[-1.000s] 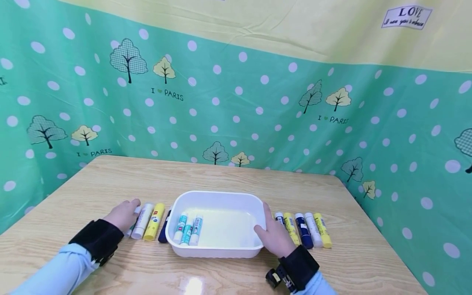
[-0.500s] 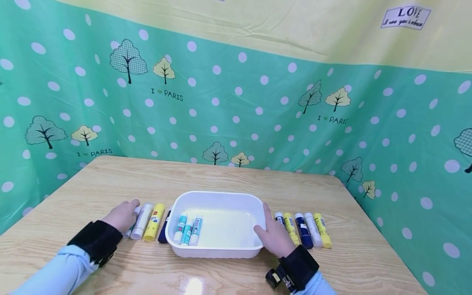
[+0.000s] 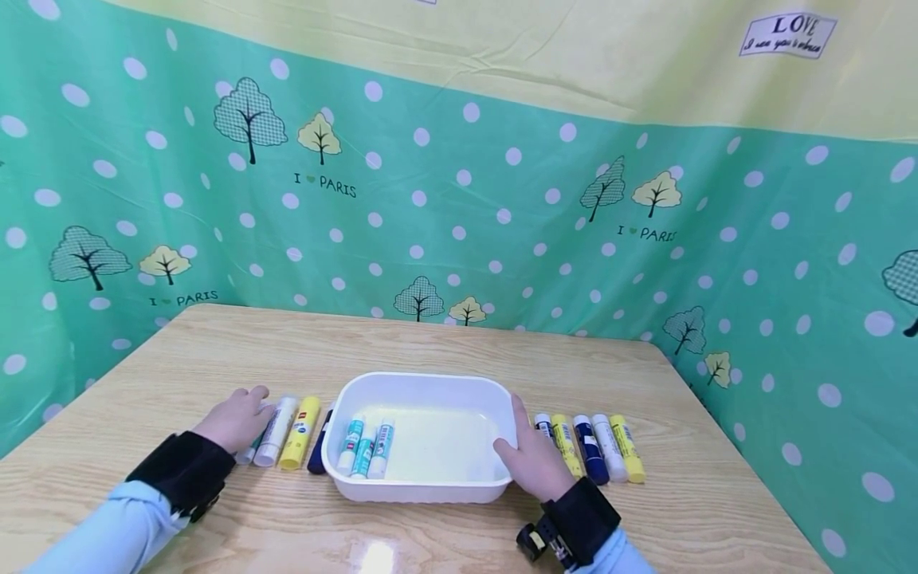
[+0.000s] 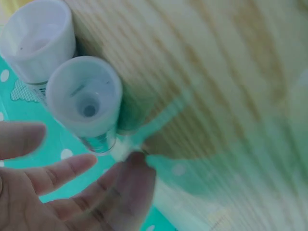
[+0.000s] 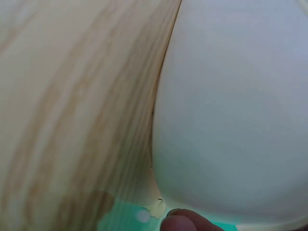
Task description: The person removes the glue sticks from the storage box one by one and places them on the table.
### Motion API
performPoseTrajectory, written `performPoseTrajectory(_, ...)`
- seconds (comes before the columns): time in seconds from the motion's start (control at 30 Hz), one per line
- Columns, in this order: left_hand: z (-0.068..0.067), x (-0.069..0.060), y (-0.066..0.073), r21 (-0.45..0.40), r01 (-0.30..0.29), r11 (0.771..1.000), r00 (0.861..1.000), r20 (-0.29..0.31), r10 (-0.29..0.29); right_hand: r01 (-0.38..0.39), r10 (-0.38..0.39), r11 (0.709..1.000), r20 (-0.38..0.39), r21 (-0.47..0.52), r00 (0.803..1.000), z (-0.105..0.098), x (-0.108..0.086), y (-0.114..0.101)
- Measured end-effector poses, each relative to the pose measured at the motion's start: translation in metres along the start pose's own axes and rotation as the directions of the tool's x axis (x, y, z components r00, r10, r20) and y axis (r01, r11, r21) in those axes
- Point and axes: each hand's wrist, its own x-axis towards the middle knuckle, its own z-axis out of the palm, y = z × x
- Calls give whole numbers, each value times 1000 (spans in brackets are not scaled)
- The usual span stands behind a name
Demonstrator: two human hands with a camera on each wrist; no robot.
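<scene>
In the head view my left hand (image 3: 235,420) is at the left end of a row of glue sticks. A teal glue stick (image 3: 246,456) lies partly hidden by it, beside a white glue stick (image 3: 276,431). The left wrist view has the teal stick's hollow end (image 4: 85,98) close to my spread, fairly straight fingers, with a gap to the thumb. My right hand (image 3: 539,461) holds the right rim of a white plastic basin (image 3: 459,493), thumb over the edge. Inside the basin's left end lie three teal-and-white glue sticks (image 3: 362,453).
A yellow glue stick (image 3: 300,433) and a dark blue glue stick (image 3: 319,443) lie left of the basin. Several yellow, blue and white glue sticks (image 3: 608,446) are lined up beyond my right hand. The wooden table (image 3: 402,335) ends at a patterned curtain (image 3: 459,199).
My left hand has shifted slightly left, and its fingers have loosened, leaving more of the teal glue stick showing. The right hand and basin stay in place.
</scene>
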Motion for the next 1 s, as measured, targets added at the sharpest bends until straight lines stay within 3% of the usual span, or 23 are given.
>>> performPoseTrajectory(0.17, 2, -3, 4, 35, 3, 999, 999, -54, -1, -1, 1, 1000, 0, 6, 1000, -1, -1, -1)
performPoseTrajectory(0.3, 2, -7, 10, 19, 11, 1000, 998, -54, -10, -14, 14, 1000, 1, 7, 1000, -1, -1, -1)
performPoseTrajectory(0.53, 0, -14, 28, -39, 8, 999, 999, -46, -10, 29, -29, 999, -15, -16, 999, -2, -2, 0)
performPoseTrajectory(0.73, -14, -20, 61, -43, -61, 997, 996, -73, 57, 25, -25, 1000, -19, -13, 1000, -1, -2, 0)
performPoseTrajectory(1.0, -21, -31, 124, -28, -179, 983, 979, -107, 175, 17, -17, 1000, -21, -8, 1000, 0, -2, 0)
